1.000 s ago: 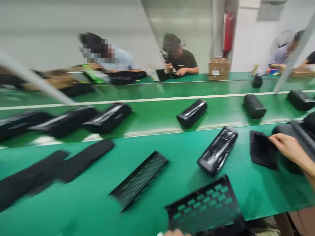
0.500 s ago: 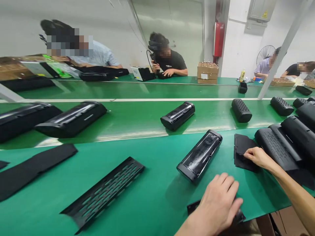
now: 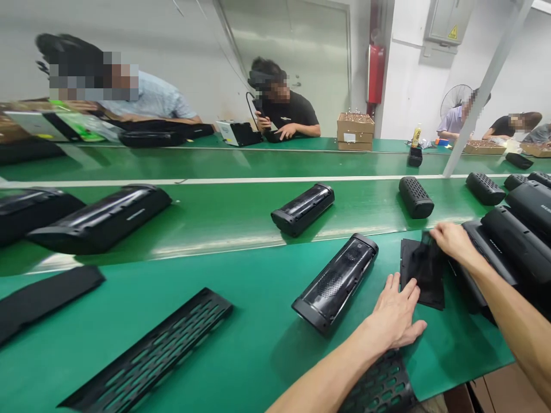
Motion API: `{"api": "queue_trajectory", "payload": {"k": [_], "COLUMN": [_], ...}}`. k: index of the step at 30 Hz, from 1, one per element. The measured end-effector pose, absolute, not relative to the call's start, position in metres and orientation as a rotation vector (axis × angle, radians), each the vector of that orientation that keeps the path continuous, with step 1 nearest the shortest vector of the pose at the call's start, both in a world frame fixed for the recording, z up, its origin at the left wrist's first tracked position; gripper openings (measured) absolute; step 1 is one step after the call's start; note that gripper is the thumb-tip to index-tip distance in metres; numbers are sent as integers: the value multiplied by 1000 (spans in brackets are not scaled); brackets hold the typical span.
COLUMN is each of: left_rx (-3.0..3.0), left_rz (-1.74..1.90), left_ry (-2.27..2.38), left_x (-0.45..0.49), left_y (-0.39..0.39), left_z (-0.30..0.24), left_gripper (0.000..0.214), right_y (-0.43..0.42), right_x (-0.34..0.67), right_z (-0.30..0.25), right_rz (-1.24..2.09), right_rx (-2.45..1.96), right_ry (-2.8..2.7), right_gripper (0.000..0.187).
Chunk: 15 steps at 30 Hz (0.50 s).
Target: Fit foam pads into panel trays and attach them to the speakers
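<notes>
My left hand (image 3: 398, 312) lies flat with fingers stretched out on the green bench, its fingertips at the near edge of a stack of thin black sheets (image 3: 424, 281). My right hand (image 3: 447, 241) pinches the far corner of the top sheet and lifts it a little. A glossy black speaker body (image 3: 336, 281) lies just left of my left hand. A perforated black grille (image 3: 381, 387) rests under my left forearm at the bench edge.
A second long grille (image 3: 150, 353) and a black strip (image 3: 43, 298) lie at the left. Several black speakers ride the conveyor (image 3: 241, 215), more are piled at the right (image 3: 520, 241). Other people sit across the line beside cardboard boxes (image 3: 355, 131).
My left hand slid forward off the perforated grille to the sheet stack. My right hand moved to the far corner of the top sheet and raised it. The view shifted slightly.
</notes>
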State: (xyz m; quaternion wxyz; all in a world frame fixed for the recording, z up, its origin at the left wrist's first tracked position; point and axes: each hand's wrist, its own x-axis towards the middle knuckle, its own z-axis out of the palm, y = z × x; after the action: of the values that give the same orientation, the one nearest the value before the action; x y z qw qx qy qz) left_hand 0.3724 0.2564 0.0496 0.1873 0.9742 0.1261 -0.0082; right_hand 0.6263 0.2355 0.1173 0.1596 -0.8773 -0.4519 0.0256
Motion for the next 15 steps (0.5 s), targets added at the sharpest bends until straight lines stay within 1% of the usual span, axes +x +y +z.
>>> {"api": "queue_trajectory", "payload": {"k": [2, 5, 7, 9, 12, 13, 15], "left_rx": [2744, 2751, 2740, 2719, 2706, 2706, 2697], "left_rz": [-14, 21, 47, 101, 173, 176, 158], "left_ry": [364, 402, 426, 431, 437, 444, 454], "left_x": [376, 381, 385, 389, 403, 409, 424], "left_y": [257, 257, 258, 259, 262, 264, 268], "left_z": [54, 59, 62, 67, 73, 74, 75], "left_gripper": [76, 65, 58, 59, 57, 54, 46], "right_y": [243, 238, 225, 206, 178, 170, 158], "right_x": [644, 661, 664, 661, 646, 639, 624], "right_z": [150, 197, 223, 239, 243, 239, 224], "right_rz": [-86, -299, -392, -429, -353, -278, 11], "right_rx": [-2474, -2369, -2288, -2224, -2157, -2119, -1957], "right_ry": [-1176, -1042, -993, -952, -920, -924, -927], "right_gripper": [26, 27, 25, 22, 22, 24, 28]}}
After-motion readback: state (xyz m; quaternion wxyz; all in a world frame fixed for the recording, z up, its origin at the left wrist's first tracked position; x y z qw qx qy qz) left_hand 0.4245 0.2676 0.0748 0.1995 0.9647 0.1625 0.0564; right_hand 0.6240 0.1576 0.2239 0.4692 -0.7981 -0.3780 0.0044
